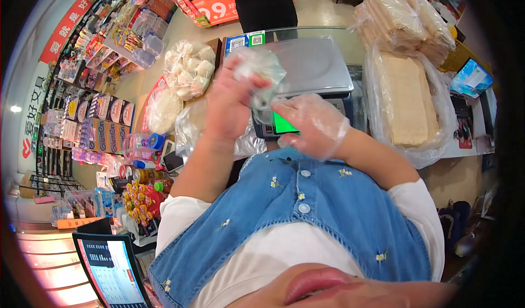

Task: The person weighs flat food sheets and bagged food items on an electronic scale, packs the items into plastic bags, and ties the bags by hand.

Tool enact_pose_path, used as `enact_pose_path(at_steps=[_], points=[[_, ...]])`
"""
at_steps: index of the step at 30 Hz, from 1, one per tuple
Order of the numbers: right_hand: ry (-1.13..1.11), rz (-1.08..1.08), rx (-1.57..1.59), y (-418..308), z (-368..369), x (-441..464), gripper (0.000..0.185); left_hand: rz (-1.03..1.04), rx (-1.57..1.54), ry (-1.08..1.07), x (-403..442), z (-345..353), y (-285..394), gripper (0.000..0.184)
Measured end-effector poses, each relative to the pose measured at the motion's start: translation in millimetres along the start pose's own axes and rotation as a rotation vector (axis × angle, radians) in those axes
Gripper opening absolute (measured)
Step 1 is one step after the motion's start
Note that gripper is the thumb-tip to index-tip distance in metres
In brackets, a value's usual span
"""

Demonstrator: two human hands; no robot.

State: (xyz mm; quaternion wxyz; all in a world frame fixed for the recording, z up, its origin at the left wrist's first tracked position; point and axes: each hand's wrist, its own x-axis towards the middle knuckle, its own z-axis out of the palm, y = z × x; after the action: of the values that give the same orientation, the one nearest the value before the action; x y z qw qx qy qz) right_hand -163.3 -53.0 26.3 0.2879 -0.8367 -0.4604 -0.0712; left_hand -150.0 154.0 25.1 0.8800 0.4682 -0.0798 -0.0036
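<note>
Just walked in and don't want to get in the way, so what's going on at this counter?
A person in a denim vest holds crumpled clear plastic in the bare left hand; blur hides any contents. The right hand, in a clear plastic glove, is by the lit green display of a scale. White pieces lie bagged to the left, stacked beige sheets to the right. Someone in black stands opposite.
</note>
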Motion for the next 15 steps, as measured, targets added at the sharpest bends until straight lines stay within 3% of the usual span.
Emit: enact_pose_path(at_steps=[1, 2, 4, 6, 7, 9, 11, 12, 15], points=[[-0.044, 0.007, 0.013, 3.9, -8.7, -5.1, 0.050, 0.099, -0.091, -0.010, 14.9, -5.1, 16.5, 0.044], [0.105, -0.025, -0.048, 8.3, -12.1, -16.1, 0.051, 0.167, -0.145, -0.029, 24.6, -0.4, 40.3, 0.041], [0.109, 0.047, 0.022, 21.9, -18.2, -39.2, 0.049, 0.275, -0.020, -0.070, 58.8, -13.3, 77.2, 0.039], [0.116, 0.120, 0.084, 36.6, -22.0, -63.1, 0.047, 0.243, -0.005, -0.140, 102.9, -25.6, 102.3, 0.035], [0.107, 0.254, 0.151, 42.4, -20.1, -77.8, 0.044, 0.239, -0.010, -0.143, 128.8, -36.1, 108.5, 0.035], [0.096, 0.392, 0.209, 46.8, -22.2, -100.2, 0.041, 0.204, 0.106, -0.003, 181.4, -56.8, 116.1, 0.037], [0.108, 0.605, 0.345, 46.9, -24.2, -116.3, 0.033, 0.159, 0.120, 0.009, 220.8, -68.8, 126.9, 0.038], [0.110, 0.612, 0.343, 48.3, -21.3, -125.1, 0.033, 0.114, 0.141, 0.026, 235.8, -72.5, 130.9, 0.039], [0.297, 0.734, 0.496, 52.7, -14.7, -141.9, 0.029, 0.083, 0.200, -0.014, 270.0, -71.9, 143.3, 0.039]])
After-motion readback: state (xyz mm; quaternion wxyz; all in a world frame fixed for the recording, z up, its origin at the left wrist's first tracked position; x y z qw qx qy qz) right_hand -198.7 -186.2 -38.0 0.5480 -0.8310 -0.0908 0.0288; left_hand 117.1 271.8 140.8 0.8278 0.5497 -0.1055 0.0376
